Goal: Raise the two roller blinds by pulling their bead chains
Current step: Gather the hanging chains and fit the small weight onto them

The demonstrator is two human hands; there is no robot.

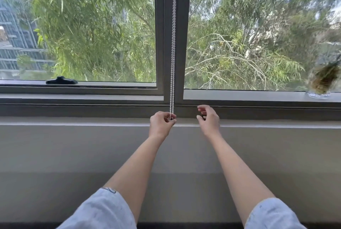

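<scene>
A white bead chain [173, 44] hangs as a double strand down the grey centre post of the window [181, 31]. My left hand [160, 123] is closed around the chain's lower end at sill height. My right hand [208, 119] hovers a short way to the right of the chain, fingers curled and apart, with nothing in it. No blind fabric shows over either pane; both panes give a full view of the trees outside. Only this one chain is in view.
A black window handle [61, 80] lies on the lower frame of the left pane. A clear glass vase with dried stems [321, 85] stands on the sill at the far right. A grey ledge [73, 120] and a plain wall run below the window.
</scene>
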